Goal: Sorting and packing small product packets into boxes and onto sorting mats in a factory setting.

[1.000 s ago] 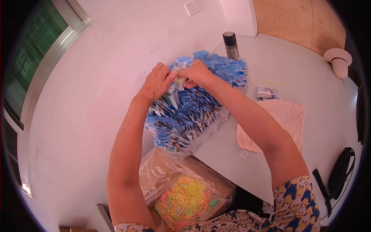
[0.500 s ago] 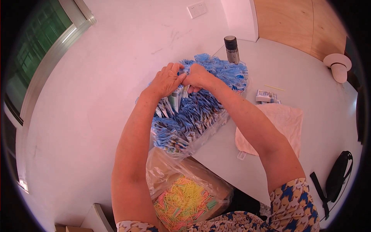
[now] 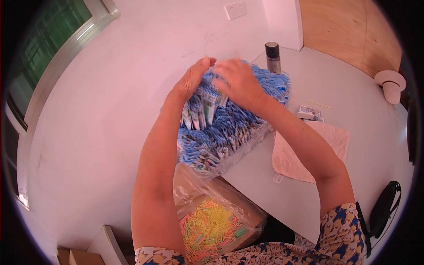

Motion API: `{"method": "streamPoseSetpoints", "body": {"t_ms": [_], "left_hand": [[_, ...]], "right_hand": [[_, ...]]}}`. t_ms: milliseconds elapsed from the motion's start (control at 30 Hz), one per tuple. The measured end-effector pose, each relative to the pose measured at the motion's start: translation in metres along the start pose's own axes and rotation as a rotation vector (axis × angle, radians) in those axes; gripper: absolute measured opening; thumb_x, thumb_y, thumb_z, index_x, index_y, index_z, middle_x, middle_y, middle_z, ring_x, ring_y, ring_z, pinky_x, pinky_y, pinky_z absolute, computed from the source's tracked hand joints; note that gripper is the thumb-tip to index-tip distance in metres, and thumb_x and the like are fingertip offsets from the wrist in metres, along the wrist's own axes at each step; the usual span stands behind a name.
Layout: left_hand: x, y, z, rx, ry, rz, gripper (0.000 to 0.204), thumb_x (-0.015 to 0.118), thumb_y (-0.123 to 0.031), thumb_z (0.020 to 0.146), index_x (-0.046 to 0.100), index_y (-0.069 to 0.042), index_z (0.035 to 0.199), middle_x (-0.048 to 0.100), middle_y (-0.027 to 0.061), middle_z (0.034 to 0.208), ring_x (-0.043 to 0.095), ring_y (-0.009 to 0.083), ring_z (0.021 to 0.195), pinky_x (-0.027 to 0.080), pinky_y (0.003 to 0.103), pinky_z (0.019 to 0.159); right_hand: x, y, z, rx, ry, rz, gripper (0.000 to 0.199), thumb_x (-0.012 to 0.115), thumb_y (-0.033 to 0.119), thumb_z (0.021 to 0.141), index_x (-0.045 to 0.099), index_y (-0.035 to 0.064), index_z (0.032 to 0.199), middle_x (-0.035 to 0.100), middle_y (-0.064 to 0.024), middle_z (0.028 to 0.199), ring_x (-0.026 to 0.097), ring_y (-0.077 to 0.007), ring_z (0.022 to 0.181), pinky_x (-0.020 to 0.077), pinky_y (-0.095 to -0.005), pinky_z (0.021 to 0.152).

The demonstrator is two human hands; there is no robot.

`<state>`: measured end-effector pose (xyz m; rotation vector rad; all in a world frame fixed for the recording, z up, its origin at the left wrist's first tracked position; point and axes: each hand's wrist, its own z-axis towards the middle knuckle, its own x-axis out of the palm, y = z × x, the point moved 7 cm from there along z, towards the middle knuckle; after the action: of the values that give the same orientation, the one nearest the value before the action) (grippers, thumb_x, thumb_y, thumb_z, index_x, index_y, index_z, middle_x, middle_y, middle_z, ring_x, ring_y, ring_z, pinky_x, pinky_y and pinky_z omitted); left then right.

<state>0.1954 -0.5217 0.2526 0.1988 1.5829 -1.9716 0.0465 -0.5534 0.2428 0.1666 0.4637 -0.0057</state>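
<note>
A dense mass of small blue-and-white sachets (image 3: 238, 117), packed upright in rows, sits in clear plastic on the grey table. My left hand (image 3: 193, 81) is at the mass's far left edge, fingers stretched out and partly turned from view; nothing shows in its grasp. Beside it, my right hand (image 3: 240, 84) hovers over the sachets, blurred by motion, its thumb and fingers apart. Below the hands, several sachets (image 3: 209, 108) lean apart with their printed sides showing.
Nearer me, a plastic-lined cardboard box holds many thin coloured sticks (image 3: 210, 227). To the right lie a pink cloth (image 3: 311, 145), a small stack of printed slips (image 3: 310, 113) and a yellow stick (image 3: 319, 104). A black-capped bottle (image 3: 273, 57) stands behind; a black pouch (image 3: 385, 207) lies far right.
The hands, earlier close together at the sachets, have drawn apart. My right hand has lifted and opened, and the left has turned more upright. The whole view has shifted slightly.
</note>
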Motion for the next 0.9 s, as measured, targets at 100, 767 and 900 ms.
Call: {"method": "streamPoseSetpoints", "body": {"t_ms": [100, 767, 900], "left_hand": [[-0.041, -0.014, -0.016, 0.25, -0.278, -0.202, 0.057, 0.038, -0.047, 0.097, 0.053, 0.002, 0.123, 0.056, 0.0127, 0.125, 0.047, 0.0233, 0.119, 0.027, 0.036, 0.107], [-0.008, 0.071, -0.098, -0.066, -0.036, 0.615, 0.101, 0.055, -0.061, 0.083, 0.004, -0.004, 0.148, 0.016, 0.0219, 0.151, 0.01, 0.0417, 0.141, 0.011, 0.048, 0.113], [-0.011, 0.062, -0.102, -0.093, -0.09, 0.789, 0.111, 0.067, -0.058, 0.075, 0.006, -0.002, 0.148, 0.018, 0.0236, 0.151, 0.012, 0.0408, 0.141, 0.012, 0.046, 0.113]], "right_hand": [[0.003, 0.069, -0.017, -0.319, -0.026, 0.078, 0.044, 0.071, 0.039, 0.073, 0.06, 0.0109, 0.105, 0.055, -0.0063, 0.121, 0.046, -0.0249, 0.12, 0.0306, -0.048, 0.102], [0.085, 0.016, -0.012, -0.044, 0.783, -0.133, 0.063, 0.048, 0.061, 0.085, 0.037, 0.0326, 0.14, 0.026, -0.0014, 0.152, 0.033, -0.0334, 0.134, 0.0143, -0.0695, 0.103], [0.065, 0.014, -0.01, -0.062, 0.77, -0.209, 0.067, 0.049, 0.061, 0.085, 0.032, 0.0326, 0.143, 0.021, -0.0023, 0.154, 0.03, -0.0323, 0.136, 0.0108, -0.0706, 0.103]]}}
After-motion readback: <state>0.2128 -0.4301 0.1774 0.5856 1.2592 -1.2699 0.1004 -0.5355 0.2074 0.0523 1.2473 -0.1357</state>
